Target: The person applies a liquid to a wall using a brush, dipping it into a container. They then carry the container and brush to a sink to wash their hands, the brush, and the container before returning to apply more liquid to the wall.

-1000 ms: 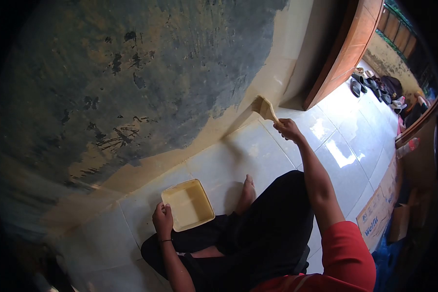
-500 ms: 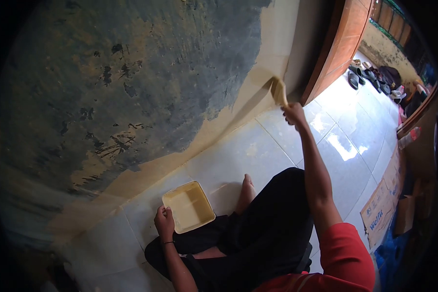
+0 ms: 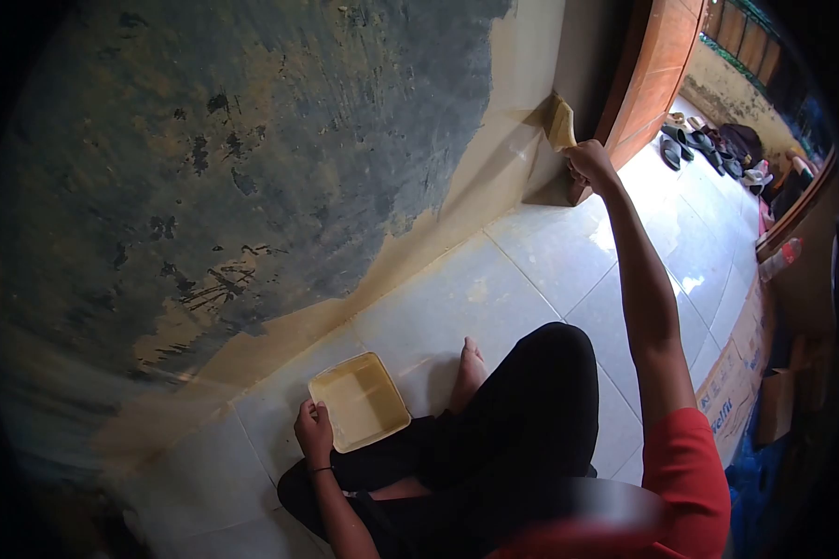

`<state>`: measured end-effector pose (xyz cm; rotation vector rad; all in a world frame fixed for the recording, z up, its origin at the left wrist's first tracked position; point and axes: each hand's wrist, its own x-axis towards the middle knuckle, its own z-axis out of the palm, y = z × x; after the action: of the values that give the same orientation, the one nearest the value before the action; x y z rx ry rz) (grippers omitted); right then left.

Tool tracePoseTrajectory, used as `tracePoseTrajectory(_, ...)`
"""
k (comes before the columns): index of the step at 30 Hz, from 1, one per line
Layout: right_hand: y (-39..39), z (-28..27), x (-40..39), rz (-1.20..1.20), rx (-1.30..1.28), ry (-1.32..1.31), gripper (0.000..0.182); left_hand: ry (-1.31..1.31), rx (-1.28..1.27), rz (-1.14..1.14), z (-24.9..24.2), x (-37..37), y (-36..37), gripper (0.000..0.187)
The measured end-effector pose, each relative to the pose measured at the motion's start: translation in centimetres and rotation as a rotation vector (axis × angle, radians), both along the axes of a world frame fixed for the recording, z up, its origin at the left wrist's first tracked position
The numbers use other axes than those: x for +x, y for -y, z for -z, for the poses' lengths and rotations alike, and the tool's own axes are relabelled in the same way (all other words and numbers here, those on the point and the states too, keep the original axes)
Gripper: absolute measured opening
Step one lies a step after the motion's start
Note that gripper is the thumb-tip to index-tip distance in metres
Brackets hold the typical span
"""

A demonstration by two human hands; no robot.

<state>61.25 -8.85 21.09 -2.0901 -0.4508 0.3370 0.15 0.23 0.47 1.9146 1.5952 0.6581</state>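
Note:
In my right hand (image 3: 591,168) is a wide cream-coated paintbrush (image 3: 561,127), gripped by its handle at the end of my outstretched arm. Its bristles touch or nearly touch the wall by the corner next to the door frame. My left hand (image 3: 314,430) grips the near left rim of a square cream tub (image 3: 393,384), thumb over the edge. Pale paint coats the inside of the tub, which rests by my folded leg. Along the bottom and right edge of the dark, patchy wall (image 3: 280,158) runs a cream-painted band (image 3: 364,279).
An orange-brown wooden door (image 3: 657,79) stands at the upper right. Several sandals (image 3: 685,144) lie on the floor beyond it. Flattened cardboard (image 3: 741,354) and a plastic bottle (image 3: 781,259) are at the right. My bare foot (image 3: 469,368) rests on the grey tiles (image 3: 438,303).
My right hand has moved up and to the right with the paintbrush, from the cream band to the corner near the door frame. My left hand and the tub have barely moved.

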Motion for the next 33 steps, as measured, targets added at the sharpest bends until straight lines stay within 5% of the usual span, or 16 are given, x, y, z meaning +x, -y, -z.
tracePoseTrajectory(6, -1.1, -0.5, -1.4, -0.08, 0.079, -0.075, 0.024, 0.001, 0.004, 0.0, -0.1, 0.1, -0.2, 0.026)
tracePoseTrajectory(9, -1.0, -1.8, -5.4, -0.14, -0.162, 0.325, 0.024, -0.019, -0.013, -0.001, -0.1, 0.2, -0.2, 0.026)
tracePoseTrajectory(11, -1.6, 0.1, -6.6, -0.135, -0.057, 0.497, 0.024, -0.017, 0.0, -0.003, -0.1, 0.3, -0.3, 0.026)
tracePoseTrajectory(27, -5.3, 6.7, -31.3, -0.378, 0.008, 0.434, 0.015, -0.082, 0.038, 0.022, 0.0, -0.1, 0.1, 0.028)
tracePoseTrajectory(33, -4.0, 9.2, -33.2, -0.557, -0.024, 0.407, 0.016, -0.008, 0.001, 0.007, 0.8, -0.8, 0.1, 0.029)
